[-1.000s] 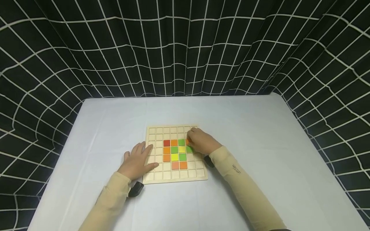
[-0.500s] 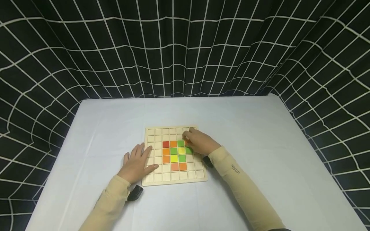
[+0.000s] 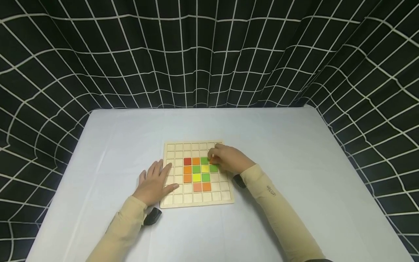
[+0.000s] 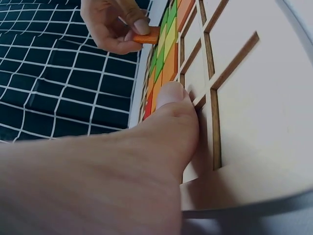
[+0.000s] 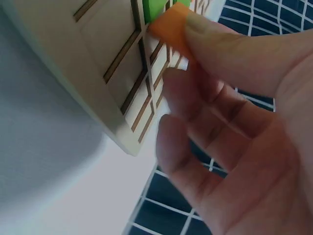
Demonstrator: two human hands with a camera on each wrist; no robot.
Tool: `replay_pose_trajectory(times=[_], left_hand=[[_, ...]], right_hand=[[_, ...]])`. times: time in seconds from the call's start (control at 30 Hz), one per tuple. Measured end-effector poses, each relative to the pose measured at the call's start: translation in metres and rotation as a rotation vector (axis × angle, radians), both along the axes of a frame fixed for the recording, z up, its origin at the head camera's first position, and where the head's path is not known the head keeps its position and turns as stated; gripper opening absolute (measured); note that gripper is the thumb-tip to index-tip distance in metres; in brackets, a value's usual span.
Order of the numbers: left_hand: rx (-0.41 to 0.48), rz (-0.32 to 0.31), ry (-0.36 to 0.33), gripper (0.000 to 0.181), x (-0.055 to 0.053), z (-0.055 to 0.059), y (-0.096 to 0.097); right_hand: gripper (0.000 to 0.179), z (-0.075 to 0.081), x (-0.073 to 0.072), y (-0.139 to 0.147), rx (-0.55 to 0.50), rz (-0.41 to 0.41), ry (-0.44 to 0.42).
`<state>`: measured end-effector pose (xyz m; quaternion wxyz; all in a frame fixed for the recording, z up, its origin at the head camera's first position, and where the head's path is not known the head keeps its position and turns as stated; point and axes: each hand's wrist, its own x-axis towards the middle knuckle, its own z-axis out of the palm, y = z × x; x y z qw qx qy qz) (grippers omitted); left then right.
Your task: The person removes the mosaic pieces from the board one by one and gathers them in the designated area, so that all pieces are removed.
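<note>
A wooden grid board (image 3: 170, 199) lies on the table with several coloured square tiles in its cells. My right hand (image 3: 230, 158) is over the board's right side and pinches an orange tile (image 5: 171, 29) between thumb and fingers. In the left wrist view this orange tile (image 4: 146, 35) appears tilted and lifted off the board. My left hand (image 3: 153, 185) rests on the board's left edge with its fingers spread. Near the right fingers are a green tile (image 3: 214, 168) and a yellow tile (image 3: 204, 169). A red tile (image 3: 187, 161) sits at the upper left of the coloured group.
White cloth covers the table (image 3: 278, 138) around the board. A black curtain (image 3: 203, 54) with a white grid hangs behind it and on both sides. Each wrist carries a small black device, such as the left one (image 3: 152, 216).
The right hand has shifted only slightly, its fingers moving a little around the orange tile. The left hand has stayed on the board's edge.
</note>
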<state>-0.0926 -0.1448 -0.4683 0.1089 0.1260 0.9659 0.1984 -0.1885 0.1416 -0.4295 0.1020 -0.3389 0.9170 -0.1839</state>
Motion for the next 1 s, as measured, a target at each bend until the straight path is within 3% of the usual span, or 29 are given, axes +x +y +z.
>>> replay_pose_trajectory(times=[0.17,0.37,0.6,1.0], left_hand=[[0.010,0.007,-0.012,0.078,0.000,0.001,-0.001],[-0.001,0.007,-0.037,0.078,-0.001,0.000,-0.004],[-0.001,0.003,-0.032,0.079,-0.002,-0.002,-0.005],[0.018,-0.002,-0.061,0.080,-0.002,-0.007,-0.001]], right_hand=[[0.018,0.005,-0.007,0.013,-0.106,-0.065,-0.075],[0.018,0.006,-0.017,0.044,-0.162,-0.158,-0.048],[0.015,-0.006,-0.020,0.075,-0.170,-0.314,-0.093],[0.016,-0.019,-0.020,0.094,-0.100,-0.403,-0.145]])
